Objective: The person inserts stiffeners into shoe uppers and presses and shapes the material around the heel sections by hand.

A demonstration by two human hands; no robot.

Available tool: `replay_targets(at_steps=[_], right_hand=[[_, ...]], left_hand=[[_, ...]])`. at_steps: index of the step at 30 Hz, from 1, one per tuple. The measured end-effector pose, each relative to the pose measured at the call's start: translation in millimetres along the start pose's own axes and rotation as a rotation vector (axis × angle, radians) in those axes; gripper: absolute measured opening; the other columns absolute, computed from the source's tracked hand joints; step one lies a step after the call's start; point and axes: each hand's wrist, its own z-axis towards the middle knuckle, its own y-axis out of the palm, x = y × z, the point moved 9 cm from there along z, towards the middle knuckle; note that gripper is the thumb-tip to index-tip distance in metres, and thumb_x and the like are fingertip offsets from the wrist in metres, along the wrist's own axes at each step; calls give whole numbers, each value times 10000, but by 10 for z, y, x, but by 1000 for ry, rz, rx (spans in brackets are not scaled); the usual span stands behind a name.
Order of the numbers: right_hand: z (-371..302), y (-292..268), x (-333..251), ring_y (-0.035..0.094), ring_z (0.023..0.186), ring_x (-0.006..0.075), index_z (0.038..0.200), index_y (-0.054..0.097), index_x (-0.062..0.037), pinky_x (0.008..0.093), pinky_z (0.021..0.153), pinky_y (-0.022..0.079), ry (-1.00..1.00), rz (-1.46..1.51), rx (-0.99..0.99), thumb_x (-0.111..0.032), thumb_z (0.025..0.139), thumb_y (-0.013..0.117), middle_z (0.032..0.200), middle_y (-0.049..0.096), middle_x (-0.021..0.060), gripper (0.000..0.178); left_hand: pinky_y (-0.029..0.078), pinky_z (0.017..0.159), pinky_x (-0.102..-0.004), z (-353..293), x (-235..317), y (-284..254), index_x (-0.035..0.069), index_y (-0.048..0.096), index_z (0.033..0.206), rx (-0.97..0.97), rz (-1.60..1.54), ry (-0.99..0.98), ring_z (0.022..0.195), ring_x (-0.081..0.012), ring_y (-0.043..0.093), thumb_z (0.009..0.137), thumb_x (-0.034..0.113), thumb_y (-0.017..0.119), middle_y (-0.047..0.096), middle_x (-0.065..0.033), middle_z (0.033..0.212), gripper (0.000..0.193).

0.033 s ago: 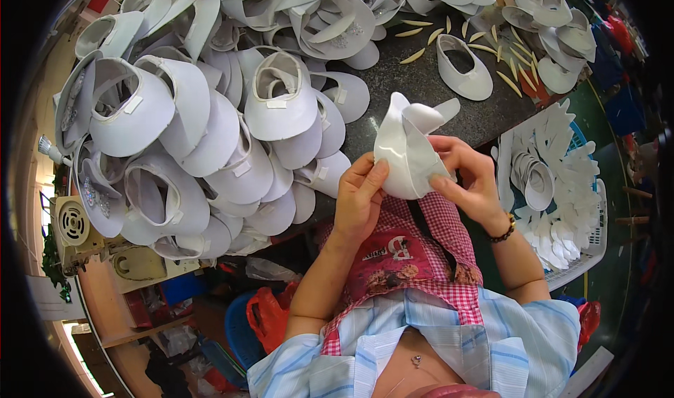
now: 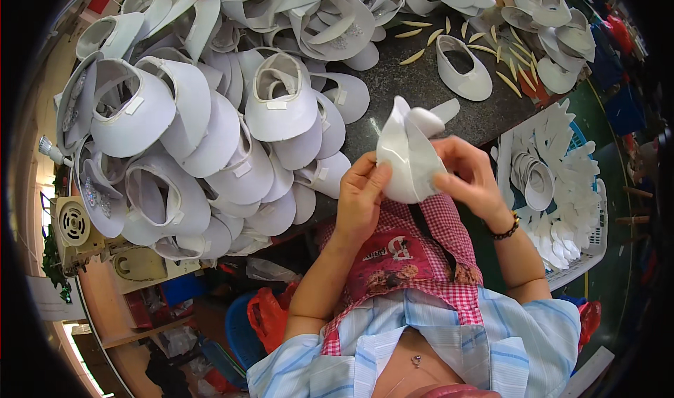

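Observation:
A white shoe upper (image 2: 401, 165) is held up in front of my apron, between both hands. My left hand (image 2: 363, 187) pinches its left edge, thumb on the near face. On the opposite edge, the thumb and fingers of my right hand (image 2: 469, 177) grip the same piece, slightly blurred. Its two curved flaps stand upright and overlap. Behind it a strip-like white piece (image 2: 445, 110) lies on the dark tabletop (image 2: 382, 92). Farther back a single white upper (image 2: 465, 68) rests flat, with several thin cream crescent strips (image 2: 412, 57) around it.
Piles of white uppers (image 2: 186, 127) cover the table's left side and back. A smaller stack (image 2: 544, 8) stands at the far right. Beside the table, a white plastic basket (image 2: 597, 240) holds many white cut pieces. A sewing machine (image 2: 76, 219) is at the left.
The upper in my hands has dipped slightly and turned a little. My right hand has shifted slightly to the right and its fingers have moved. The piles have not changed.

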Motion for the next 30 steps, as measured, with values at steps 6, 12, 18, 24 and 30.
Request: replay_targets(at_steps=[6, 12, 18, 24, 30], right_hand=[[152, 124, 210, 546, 794, 54, 1040, 631, 57, 234, 660, 457, 197, -98, -42, -148, 907, 604, 922, 626, 50, 246], [250, 265, -107, 580, 708, 131, 1057, 622, 29, 295, 672, 477, -26, -508, -393, -228, 825, 712, 806, 641, 82, 358], [465, 170, -331, 584, 739, 116, 1031, 624, 29, 290, 695, 484, -103, -382, -256, -206, 792, 739, 858, 662, 100, 355], [540, 235, -354, 561, 746, 80, 1064, 608, 33, 276, 668, 475, -107, -292, -167, -175, 846, 684, 824, 641, 61, 311], [524, 110, -143, 556, 715, 45, 1022, 637, 32, 241, 614, 465, 8, -144, -69, -158, 834, 712, 810, 642, 22, 278]], left_hand=[[498, 777, -232, -61, 156, 4, -34, 591, 1138, 133, 416, 322, 900, -92, 598, 957, 86, 559, 640, -63, 1014, 220], [500, 835, -262, 51, 159, -226, -32, 585, 1159, 182, 152, 221, 951, -127, 611, 958, 103, 557, 641, -79, 1064, 244], [431, 1019, -373, 149, 57, 99, 5, 456, 1304, -55, -521, -171, 1180, -208, 537, 954, 100, 551, 549, -106, 1274, 376], [558, 844, -318, 197, 242, 28, 2, 535, 1226, 44, 48, 140, 1004, -193, 636, 893, 77, 643, 616, -125, 1157, 358], [575, 802, -311, 268, 317, 25, -15, 547, 1193, 39, 61, 172, 960, -184, 649, 869, 24, 655, 630, -125, 1121, 345]])
